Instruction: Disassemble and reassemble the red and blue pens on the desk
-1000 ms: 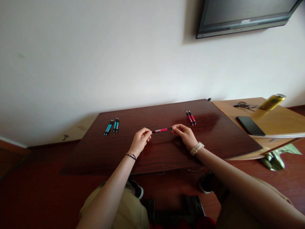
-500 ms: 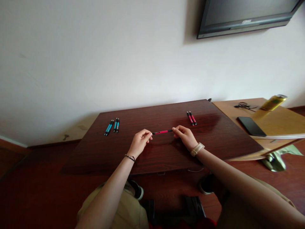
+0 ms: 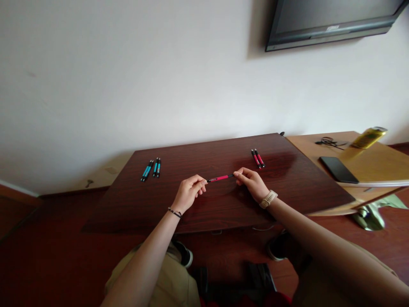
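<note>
A pink and black pen is held level above the dark wooden table, one end in each hand. My left hand pinches its left end with closed fingers. My right hand, a pale watch on its wrist, pinches the right end. Two more pink pens lie side by side at the table's far right. Several blue pens lie together at the far left.
A lighter wooden table to the right carries a black phone, a yellow-green can and a tangled cable. A screen hangs on the white wall. A green cloth lies on the floor at the right.
The pen and both hands have shifted slightly to the right and toward me; the grip at both ends is the same.
</note>
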`<state>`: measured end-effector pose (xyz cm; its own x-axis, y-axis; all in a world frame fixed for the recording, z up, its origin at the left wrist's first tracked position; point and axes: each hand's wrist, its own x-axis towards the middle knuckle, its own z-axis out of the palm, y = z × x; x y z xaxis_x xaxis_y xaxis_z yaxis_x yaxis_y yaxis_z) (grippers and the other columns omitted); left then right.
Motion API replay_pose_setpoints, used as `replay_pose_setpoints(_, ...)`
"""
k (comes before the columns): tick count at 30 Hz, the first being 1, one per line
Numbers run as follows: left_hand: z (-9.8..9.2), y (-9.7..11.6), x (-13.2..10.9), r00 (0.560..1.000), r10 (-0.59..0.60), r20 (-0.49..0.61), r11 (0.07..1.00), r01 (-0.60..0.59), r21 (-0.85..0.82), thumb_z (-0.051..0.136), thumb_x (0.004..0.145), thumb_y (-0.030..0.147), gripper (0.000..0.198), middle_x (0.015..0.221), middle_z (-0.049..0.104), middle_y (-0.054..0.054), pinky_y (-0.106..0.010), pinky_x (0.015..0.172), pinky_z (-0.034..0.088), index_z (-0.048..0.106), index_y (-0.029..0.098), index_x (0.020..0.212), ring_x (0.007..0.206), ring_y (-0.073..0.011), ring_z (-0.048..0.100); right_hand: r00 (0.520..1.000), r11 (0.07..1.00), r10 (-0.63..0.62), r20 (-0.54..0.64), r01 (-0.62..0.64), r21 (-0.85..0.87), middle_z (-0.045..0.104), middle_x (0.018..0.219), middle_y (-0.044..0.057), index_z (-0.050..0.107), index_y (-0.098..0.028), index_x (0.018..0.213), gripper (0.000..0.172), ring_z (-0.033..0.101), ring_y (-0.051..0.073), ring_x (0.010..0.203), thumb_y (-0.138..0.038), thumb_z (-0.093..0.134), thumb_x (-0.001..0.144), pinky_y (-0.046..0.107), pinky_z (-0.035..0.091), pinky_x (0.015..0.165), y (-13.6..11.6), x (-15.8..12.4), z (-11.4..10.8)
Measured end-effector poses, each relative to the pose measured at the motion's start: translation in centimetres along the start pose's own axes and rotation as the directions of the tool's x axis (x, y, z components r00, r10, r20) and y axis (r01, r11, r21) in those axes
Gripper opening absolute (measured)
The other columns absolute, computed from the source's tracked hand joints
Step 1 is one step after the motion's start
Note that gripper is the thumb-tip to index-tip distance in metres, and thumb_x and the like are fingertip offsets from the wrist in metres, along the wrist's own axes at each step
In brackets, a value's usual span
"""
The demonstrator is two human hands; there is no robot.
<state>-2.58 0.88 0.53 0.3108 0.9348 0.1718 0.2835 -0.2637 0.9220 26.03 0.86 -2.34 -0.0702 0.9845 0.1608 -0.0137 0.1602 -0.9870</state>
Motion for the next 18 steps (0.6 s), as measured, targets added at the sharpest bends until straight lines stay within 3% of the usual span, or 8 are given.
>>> replay_pose_setpoints(10, -0.47, 0.19, -0.52, 0.995, 0.092, -0.028, 0.983, -0.086, 0.160, 0.058, 0.103, 0.047, 0.033, 0.072, 0.064, 0.000, -0.023, 0.063, 0.043, 0.067, 0.020, 0.086, 0.065, -0.0130, 0.055, 1.000, 1.000, 0.018, 0.008, -0.018, 0.002, 0.066, 0.071, 0.001, 0.065, -0.022, 0.080, 0.047, 0.055, 0.017, 0.066, -0.067, 0.077, 0.084, 0.031, 0.044, 0.067, -0.41, -0.10, 0.16)
replay_pose_setpoints(18, -0.92, -0.56, -0.25, 0.997, 0.066, -0.046, 0.991, -0.060, 0.123, 0.060, 0.102, 0.048, 0.031, 0.074, 0.064, 0.000, -0.024, 0.062, 0.042, 0.070, 0.020, 0.093, 0.066, -0.0137, 0.057, 1.000, 0.999, 0.009, -0.019, -0.008, 0.043, 0.066, 0.073, 0.000, 0.069, -0.021, 0.084, 0.041, 0.054, 0.015, 0.066, -0.061, 0.079, 0.085, 0.030, 0.043, 0.066, 0.04, 0.23, 0.00)
